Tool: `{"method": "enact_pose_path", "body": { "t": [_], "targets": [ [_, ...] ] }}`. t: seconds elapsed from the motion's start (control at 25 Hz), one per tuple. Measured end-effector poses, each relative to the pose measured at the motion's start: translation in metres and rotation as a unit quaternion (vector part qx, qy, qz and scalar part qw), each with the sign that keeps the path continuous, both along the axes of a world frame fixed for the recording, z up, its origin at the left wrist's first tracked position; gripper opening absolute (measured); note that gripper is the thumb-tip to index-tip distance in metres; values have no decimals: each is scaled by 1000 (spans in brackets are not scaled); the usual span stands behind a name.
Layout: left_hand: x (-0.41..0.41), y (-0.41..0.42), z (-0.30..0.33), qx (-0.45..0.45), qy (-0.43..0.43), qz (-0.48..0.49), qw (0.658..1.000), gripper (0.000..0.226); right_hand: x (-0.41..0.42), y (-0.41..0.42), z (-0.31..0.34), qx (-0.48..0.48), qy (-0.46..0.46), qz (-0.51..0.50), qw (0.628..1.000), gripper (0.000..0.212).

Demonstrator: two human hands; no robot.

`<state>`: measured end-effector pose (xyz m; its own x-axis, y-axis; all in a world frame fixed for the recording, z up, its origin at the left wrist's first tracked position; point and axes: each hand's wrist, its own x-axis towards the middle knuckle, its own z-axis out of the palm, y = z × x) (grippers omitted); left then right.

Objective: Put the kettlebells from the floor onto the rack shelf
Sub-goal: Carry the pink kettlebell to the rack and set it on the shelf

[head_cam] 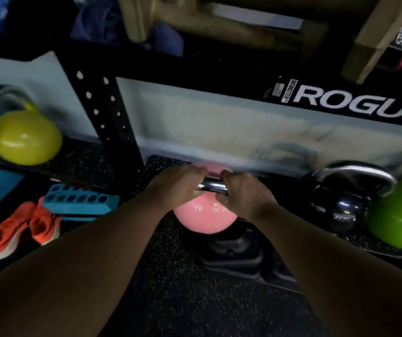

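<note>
A pink kettlebell (pixel 204 217) with a chrome handle hangs in the middle of the view, just in front of the black rack's low shelf (pixel 163 161). My left hand (pixel 178 186) and my right hand (pixel 241 193) are both shut on its handle, side by side. To the right stand a black kettlebell (pixel 341 210) with a chrome handle and a green kettlebell (pixel 399 222). A yellow kettlebell (pixel 24 137) sits at the far left beyond the rack's upright (pixel 107 113). I cannot tell whether the pink one touches anything below.
Orange shoes (pixel 22 229) and a blue perforated block (pixel 80 200) lie on the dark rubber floor at the left. A black stepped object (pixel 234 256) lies under the pink kettlebell. A black beam with white lettering (pixel 355 103) and wooden pieces (pixel 370 45) are above.
</note>
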<state>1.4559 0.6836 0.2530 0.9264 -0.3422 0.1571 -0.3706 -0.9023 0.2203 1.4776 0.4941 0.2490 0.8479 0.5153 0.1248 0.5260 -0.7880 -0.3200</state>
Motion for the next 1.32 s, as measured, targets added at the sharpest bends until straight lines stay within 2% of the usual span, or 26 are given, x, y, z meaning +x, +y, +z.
{"method": "enact_pose_path", "body": {
  "t": [0.2,0.36,0.76,0.96,1.32],
  "targets": [
    [64,14,-3,-1,-3,-20,1000,30,45,21,-3,14,34,-59,998,29],
    [92,16,-9,-37,-3,-9,999,32,68,30,-5,25,20,-80,996,26],
    [126,26,-17,-92,7,45,995,16,104,50,-4,27,7,-112,993,19],
    [141,25,-14,-98,44,74,991,18,115,54,-4,14,2,-115,993,18],
    [143,26,-15,-112,54,88,988,16,118,54,-4,-3,-12,-122,992,21]
  ]
}}
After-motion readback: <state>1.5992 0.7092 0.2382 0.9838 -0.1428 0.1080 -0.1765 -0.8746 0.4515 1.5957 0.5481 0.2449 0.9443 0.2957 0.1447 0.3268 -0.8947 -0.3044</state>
